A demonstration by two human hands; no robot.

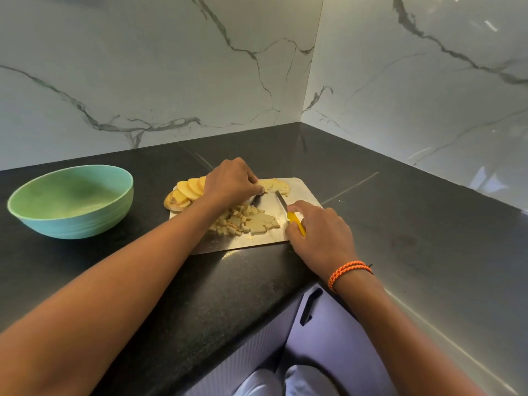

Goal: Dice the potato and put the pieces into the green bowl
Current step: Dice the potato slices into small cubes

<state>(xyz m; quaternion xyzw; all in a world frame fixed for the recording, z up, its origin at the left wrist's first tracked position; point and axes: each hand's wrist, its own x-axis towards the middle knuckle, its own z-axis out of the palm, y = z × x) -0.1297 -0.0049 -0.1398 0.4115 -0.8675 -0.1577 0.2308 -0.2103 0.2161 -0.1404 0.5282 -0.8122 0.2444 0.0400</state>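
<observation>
A steel cutting board [303,190] lies on the black counter. A row of round potato slices [185,191] leans at its far left corner. A heap of diced potato pieces [243,221] sits in the board's middle. My left hand [230,181] pinches a stack of potato slices [275,185] at the board's far edge. My right hand [320,232] grips a knife by its yellow handle [295,222], with the blade [281,201] pointing toward those slices. The green bowl [71,201] stands empty to the left of the board.
Marble walls meet in a corner behind the black counter [400,224]. The counter's front edge runs diagonally below the board, with purple cabinet doors and a dark handle [310,305] beneath it. An orange bracelet [347,271] circles my right wrist.
</observation>
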